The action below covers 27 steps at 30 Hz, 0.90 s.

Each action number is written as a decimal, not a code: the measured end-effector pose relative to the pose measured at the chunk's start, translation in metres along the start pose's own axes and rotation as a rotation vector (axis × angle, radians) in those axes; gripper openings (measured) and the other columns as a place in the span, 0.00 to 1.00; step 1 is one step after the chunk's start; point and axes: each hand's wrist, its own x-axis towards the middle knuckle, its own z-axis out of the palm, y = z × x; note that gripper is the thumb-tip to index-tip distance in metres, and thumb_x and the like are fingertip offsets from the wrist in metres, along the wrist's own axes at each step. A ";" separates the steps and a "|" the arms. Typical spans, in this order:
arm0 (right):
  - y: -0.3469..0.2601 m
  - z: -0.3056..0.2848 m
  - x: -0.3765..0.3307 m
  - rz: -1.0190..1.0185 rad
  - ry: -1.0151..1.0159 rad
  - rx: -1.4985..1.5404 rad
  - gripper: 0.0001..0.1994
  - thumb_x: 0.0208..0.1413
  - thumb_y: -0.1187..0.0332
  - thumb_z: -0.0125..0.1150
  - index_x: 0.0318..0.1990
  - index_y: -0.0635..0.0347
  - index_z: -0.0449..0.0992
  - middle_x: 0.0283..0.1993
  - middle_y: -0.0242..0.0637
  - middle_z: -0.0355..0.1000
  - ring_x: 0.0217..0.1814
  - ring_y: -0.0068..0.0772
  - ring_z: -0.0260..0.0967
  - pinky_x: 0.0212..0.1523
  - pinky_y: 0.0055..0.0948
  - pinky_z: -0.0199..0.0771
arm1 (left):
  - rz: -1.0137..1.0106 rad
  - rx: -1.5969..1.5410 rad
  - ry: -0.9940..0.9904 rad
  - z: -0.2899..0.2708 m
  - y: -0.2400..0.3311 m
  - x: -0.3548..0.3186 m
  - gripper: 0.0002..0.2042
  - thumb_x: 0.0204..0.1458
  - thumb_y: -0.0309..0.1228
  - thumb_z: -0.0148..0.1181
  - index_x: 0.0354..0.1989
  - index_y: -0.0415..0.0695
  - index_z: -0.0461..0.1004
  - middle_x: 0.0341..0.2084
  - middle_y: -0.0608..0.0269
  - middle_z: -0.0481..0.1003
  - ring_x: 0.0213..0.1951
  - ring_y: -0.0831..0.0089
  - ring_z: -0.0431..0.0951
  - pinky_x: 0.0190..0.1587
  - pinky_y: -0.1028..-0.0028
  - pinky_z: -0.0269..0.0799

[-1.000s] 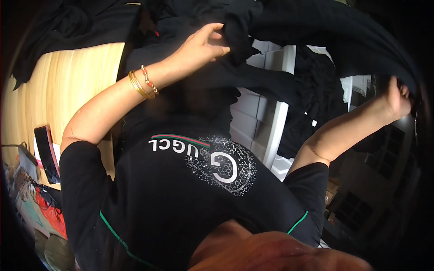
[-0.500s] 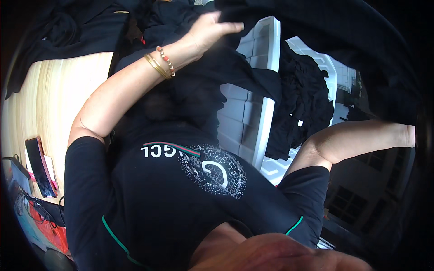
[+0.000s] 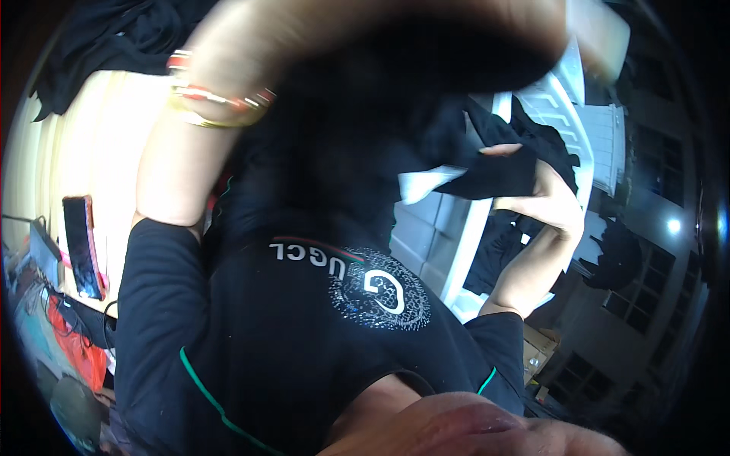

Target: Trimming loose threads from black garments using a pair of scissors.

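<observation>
My left hand (image 3: 365,19) is a large smear of motion across the top of the head view, with bracelets at its wrist; how its fingers stand cannot be made out. Right below it hangs a black cloth (image 3: 342,129), also blurred, in front of my body. My right hand (image 3: 553,199) is at the white plastic crate (image 3: 469,247), fingers and thumb closed around a fold of black cloth (image 3: 502,175). More black cloth pieces (image 3: 490,258) lie in the crate beneath that hand.
On the left, a pale wooden table (image 3: 114,152) holds a phone (image 3: 82,243) and, at its far end, a heap of black cloth (image 3: 129,53). Cables and a red plastic bag (image 3: 85,349) sit by its near edge. A cardboard box (image 3: 538,353) stands low on the right.
My right hand has come in from the far right to the crate, with black cloth in its grasp. My left hand has risen close in front of the view and blurred.
</observation>
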 end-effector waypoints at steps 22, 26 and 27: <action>0.074 0.058 0.074 0.012 0.333 0.113 0.17 0.56 0.61 0.63 0.49 0.60 0.78 0.28 0.28 0.70 0.27 0.17 0.62 0.25 0.20 0.58 | -0.548 0.908 -0.262 -0.009 -0.122 -0.024 0.23 0.59 0.48 0.55 0.46 0.36 0.77 0.33 0.52 0.80 0.37 0.64 0.80 0.43 0.71 0.73; 0.088 0.086 0.085 0.018 0.322 0.404 0.14 0.60 0.67 0.60 0.49 0.65 0.77 0.37 0.32 0.76 0.40 0.19 0.72 0.41 0.19 0.72 | -0.804 1.031 -0.376 -0.032 -0.173 -0.021 0.30 0.60 0.53 0.47 0.45 0.32 0.76 0.45 0.38 0.76 0.52 0.48 0.75 0.55 0.61 0.69; 0.089 0.089 0.089 0.012 0.327 0.409 0.14 0.60 0.67 0.60 0.49 0.65 0.77 0.37 0.32 0.76 0.40 0.19 0.72 0.41 0.19 0.72 | -0.815 0.985 -0.414 -0.038 -0.187 -0.023 0.33 0.60 0.55 0.46 0.47 0.31 0.75 0.47 0.37 0.75 0.54 0.46 0.73 0.58 0.61 0.67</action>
